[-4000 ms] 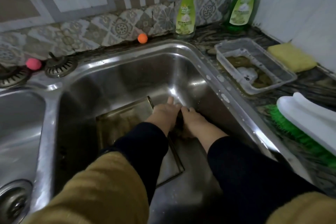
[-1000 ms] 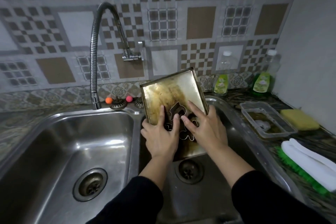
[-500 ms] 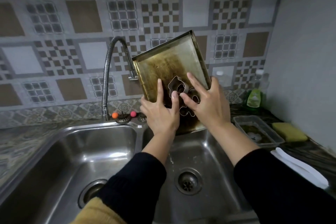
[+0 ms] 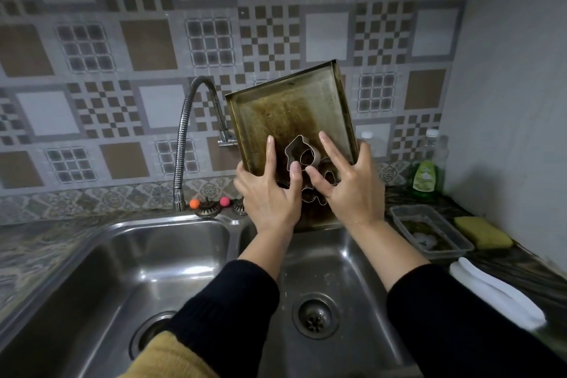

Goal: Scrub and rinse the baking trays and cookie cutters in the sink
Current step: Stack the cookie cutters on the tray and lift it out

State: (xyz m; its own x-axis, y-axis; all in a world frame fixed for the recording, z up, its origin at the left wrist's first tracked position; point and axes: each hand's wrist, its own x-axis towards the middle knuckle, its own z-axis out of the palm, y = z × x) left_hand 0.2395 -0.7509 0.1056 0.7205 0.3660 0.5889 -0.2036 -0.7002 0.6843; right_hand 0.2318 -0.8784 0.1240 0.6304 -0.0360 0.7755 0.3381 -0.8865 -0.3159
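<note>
A greasy, brown-stained metal baking tray (image 4: 291,107) is held nearly upright above the right basin of the steel sink (image 4: 362,270). Several metal cookie cutters (image 4: 299,152) lie against its lower face. My left hand (image 4: 270,196) grips the tray's lower left edge, forefinger straight on the face, thumb pressing a cutter. My right hand (image 4: 352,190) grips the lower right edge, with a finger and thumb pressing the cutters. The tray's bottom edge is hidden behind my hands.
A flexible faucet (image 4: 190,120) arches over the left basin (image 4: 138,255), its spout beside the tray's left edge. On the right counter are a plastic container (image 4: 429,230), a yellow sponge (image 4: 483,232), a white-handled brush (image 4: 497,294) and a green soap bottle (image 4: 426,172).
The tray with the cutters came up out of the right basin, where it lay flat four seconds ago, and is now held higher and more upright. Both hands kept their hold.
</note>
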